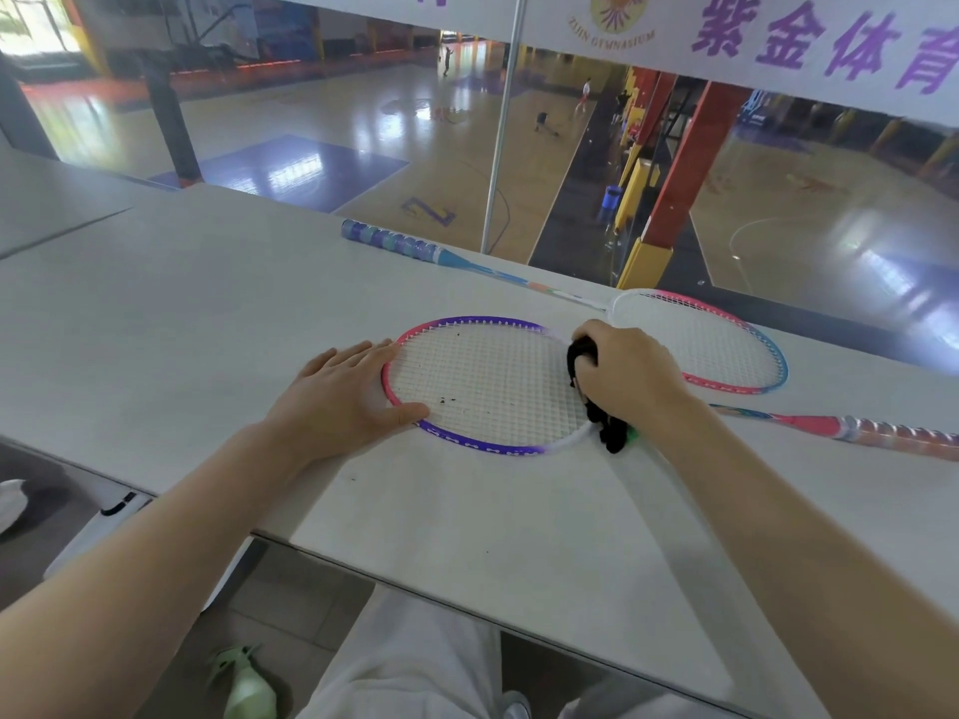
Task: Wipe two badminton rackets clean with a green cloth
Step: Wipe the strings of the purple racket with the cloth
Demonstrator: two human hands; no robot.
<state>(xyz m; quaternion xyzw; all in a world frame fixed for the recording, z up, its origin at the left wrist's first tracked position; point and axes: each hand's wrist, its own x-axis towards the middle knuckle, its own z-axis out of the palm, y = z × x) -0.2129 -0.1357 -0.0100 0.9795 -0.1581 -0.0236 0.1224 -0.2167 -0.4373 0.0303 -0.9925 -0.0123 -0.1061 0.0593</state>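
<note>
A purple-and-pink racket lies flat on the grey table, its strings speckled with dark specks; its pink handle reaches to the right. My left hand lies open and flat on the left rim of its head. My right hand grips a bunched cloth that looks dark with a green edge, pressed on the right end of the head near the throat. A second racket, white, pink and blue, lies behind, its blue-wrapped handle pointing to the far left.
The table's far edge meets a glass pane overlooking a sports hall below. The near table edge runs diagonally above my lap. A pale green spray bottle stands on the floor at lower left.
</note>
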